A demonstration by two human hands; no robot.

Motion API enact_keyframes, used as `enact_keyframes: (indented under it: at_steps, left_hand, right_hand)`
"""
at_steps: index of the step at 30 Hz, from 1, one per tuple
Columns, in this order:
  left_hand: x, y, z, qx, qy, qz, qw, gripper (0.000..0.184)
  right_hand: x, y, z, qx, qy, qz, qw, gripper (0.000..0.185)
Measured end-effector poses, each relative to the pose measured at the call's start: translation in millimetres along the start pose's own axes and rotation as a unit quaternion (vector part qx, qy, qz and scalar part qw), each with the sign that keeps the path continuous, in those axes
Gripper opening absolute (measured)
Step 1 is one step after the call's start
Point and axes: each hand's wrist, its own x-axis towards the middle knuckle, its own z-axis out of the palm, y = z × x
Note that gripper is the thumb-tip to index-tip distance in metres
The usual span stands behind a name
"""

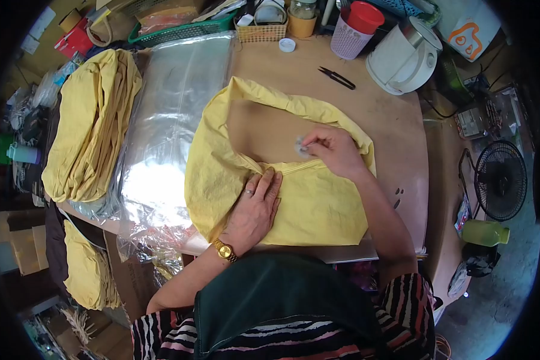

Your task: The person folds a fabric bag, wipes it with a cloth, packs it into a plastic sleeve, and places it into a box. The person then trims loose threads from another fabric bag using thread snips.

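A yellow fabric bag (318, 207) with a long strap loop (300, 107) lies on the table in front of me. My left hand (255, 210), wearing a gold watch and a ring, rests on the bag near its upper edge, fingers stretched out and lying flat. Within the strap loop, just above the bag's edge, my right hand (336, 150) is closed in a pinch on a small whitish wad (303, 146). What the wad is made of, I cannot make out.
Folded yellow fabric pieces (90, 126) lie at the left beside clear plastic sheets (174, 102). Black thread snips (337, 78) and a white electric kettle (402, 57) are at the back right. Baskets (262, 32) line the rear; a black fan (501, 180) stands right.
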Motion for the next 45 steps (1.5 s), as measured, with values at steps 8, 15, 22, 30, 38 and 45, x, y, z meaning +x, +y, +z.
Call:
enact_keyframes:
  at_steps: [8, 15, 22, 30, 38, 45]
  left_hand:
    - [-2.7, 0.0, 2.1, -0.008, -0.011, -0.026, 1.0, 0.051]
    - [1.8, 7.2, -7.8, -0.017, -0.019, -0.033, 0.999, 0.056]
    - [9.9, 16.8, -25.2, 0.027, -0.012, -0.092, 0.995, 0.069]
    - [-24.0, -47.9, -42.2, -0.071, -0.131, -0.002, 0.989, 0.081]
    - [-167.6, -113.6, -162.4, 0.245, -0.122, -0.233, 0.933, 0.056]
    - [-158.3, -76.3, -169.6, 0.07, 0.308, -0.189, 0.93, 0.026]
  right_hand:
    - [-11.4, -1.3, 8.1, -0.4, -0.102, -0.282, 0.866, 0.01]
    - [53.5, -43.3, -10.0, -0.373, -0.085, -0.102, 0.918, 0.018]
    - [-19.0, -69.5, 32.6, -0.53, 0.101, -0.113, 0.834, 0.07]
    - [-109.0, 12.4, 19.4, -0.622, 0.078, 0.021, 0.779, 0.075]
    - [-60.0, -34.2, 41.0, -0.473, 0.03, -0.099, 0.875, 0.062]
    - [-6.2, -124.0, 264.0, -0.32, -0.074, -0.421, 0.845, 0.032]
